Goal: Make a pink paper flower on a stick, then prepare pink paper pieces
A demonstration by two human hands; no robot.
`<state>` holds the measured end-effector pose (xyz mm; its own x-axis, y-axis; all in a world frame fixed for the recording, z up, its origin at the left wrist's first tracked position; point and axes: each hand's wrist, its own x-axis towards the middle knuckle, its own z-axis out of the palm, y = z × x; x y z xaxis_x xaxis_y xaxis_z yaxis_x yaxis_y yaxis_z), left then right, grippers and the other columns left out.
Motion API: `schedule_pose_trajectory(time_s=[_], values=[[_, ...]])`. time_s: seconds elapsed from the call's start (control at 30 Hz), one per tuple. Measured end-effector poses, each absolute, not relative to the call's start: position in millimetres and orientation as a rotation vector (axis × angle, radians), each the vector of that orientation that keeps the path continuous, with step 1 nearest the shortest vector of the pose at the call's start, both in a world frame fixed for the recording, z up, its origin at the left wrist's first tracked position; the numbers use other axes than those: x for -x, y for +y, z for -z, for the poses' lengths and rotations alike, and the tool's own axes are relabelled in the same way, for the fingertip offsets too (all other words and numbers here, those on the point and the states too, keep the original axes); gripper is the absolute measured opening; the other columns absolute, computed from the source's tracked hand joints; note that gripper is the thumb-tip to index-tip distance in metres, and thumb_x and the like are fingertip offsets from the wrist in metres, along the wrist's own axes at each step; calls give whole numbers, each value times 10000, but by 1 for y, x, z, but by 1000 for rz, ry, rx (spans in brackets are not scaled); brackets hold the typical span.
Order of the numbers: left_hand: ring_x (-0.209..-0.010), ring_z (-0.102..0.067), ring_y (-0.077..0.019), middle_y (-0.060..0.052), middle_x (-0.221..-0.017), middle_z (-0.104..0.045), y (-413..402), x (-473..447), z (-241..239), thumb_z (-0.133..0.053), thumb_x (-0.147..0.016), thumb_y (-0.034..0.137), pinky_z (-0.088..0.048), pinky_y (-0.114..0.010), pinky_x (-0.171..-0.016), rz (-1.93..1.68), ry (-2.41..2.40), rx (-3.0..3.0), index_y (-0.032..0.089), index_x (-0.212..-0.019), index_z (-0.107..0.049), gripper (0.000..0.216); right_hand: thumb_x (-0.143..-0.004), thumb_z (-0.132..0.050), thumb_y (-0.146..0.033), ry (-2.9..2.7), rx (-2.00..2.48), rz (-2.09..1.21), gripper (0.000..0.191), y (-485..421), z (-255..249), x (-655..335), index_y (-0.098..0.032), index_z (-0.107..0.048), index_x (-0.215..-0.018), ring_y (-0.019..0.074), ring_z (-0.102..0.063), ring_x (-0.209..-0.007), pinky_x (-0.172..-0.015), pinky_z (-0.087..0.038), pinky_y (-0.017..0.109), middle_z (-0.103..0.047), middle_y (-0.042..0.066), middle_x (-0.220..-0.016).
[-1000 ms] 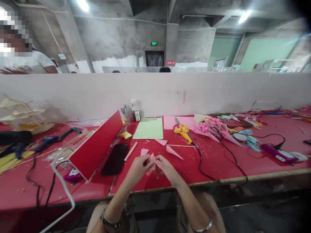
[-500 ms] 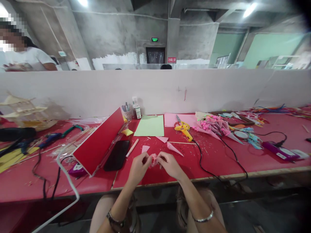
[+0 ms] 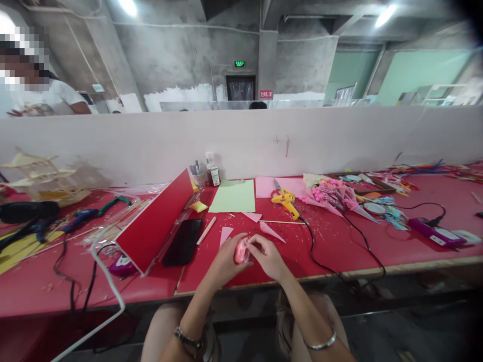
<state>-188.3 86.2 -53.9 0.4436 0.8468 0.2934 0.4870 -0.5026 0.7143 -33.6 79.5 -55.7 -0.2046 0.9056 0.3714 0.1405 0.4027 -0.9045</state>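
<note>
Just above the front of the red table, my left hand is curled around a small pink lump in clear plastic wrap. The fingertips of my right hand are pinched at the right side of this wrap. Pink paper pieces and a rolled pink paper cone lie just beyond my hands. Exactly what the lump is made of I cannot tell; it looks soft, like clay.
A black phone and a red upright panel are on the left. Beyond lie a pale green sheet, a yellow glue gun with its black cord, and a pink bouquet. Behind the low partition stands a person.
My left hand has turned and cupped the pink lump, which now shows more fully. My right fingers have stayed at the wrap. The person beyond the partition has moved slightly.
</note>
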Motion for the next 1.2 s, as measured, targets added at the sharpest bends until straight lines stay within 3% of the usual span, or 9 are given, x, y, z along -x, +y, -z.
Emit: schedule_pose_trajectory(time_s=[0.07,0.17,0.33,0.57,0.77,1.0,1.2], values=[[-950,-513,-211,-91,-1055,-550,87,186,52,-585,-681,297,-394,-319,-823,-836,1181,-2183,171,-1075,-463,431,-793,-434,-277,-1546,969,-928,130,80,59,35,-167,-480,-740,117,-523,-659,-591,-426,211,-521,-3,-690],[-842,-548,-199,-74,-961,-590,87,187,51,-563,-692,254,-420,-282,-724,-780,1261,-2194,173,-1002,-512,325,-765,-468,-254,-1505,980,-889,88,78,60,37,-167,-480,-779,125,-540,-684,-586,-442,213,-539,10,-730],[-883,-546,-209,-80,-996,-587,89,192,52,-572,-679,200,-409,-286,-744,-760,1389,-2227,178,-1016,-508,345,-777,-463,-220,-1641,979,-768,154,72,52,38,-176,-593,-848,141,-553,-777,-674,-464,241,-577,47,-849],[-960,-513,-216,-104,-1064,-549,92,193,57,-548,-706,234,-406,-303,-785,-718,1252,-2333,178,-1082,-463,390,-727,-515,-158,-1665,996,-872,293,73,62,42,-195,-574,-1012,146,-549,-832,-663,-466,234,-568,47,-925],[-920,-536,-213,-113,-1027,-563,90,191,66,-526,-698,192,-409,-303,-758,-614,1315,-2300,171,-1127,-417,443,-706,-530,-132,-1829,1007,-854,244,76,61,41,-181,-581,-940,142,-532,-812,-694,-430,239,-565,34,-886],[-882,-550,-206,-93,-983,-587,85,191,56,-504,-681,136,-399,-271,-727,-523,1388,-2250,191,-1060,-475,385,-736,-470,-118,-1960,1073,-698,92,71,51,48,-163,-548,-753,129,-494,-747,-677,-382,223,-535,20,-777],[-900,-542,-208,-73,-985,-590,86,196,55,-535,-692,223,-391,-249,-711,-561,1361,-2311,196,-1013,-493,325,-758,-420,-155,-1789,901,-979,142,75,62,52,-163,-540,-682,116,-502,-701,-672,-391,216,-543,2,-721]])
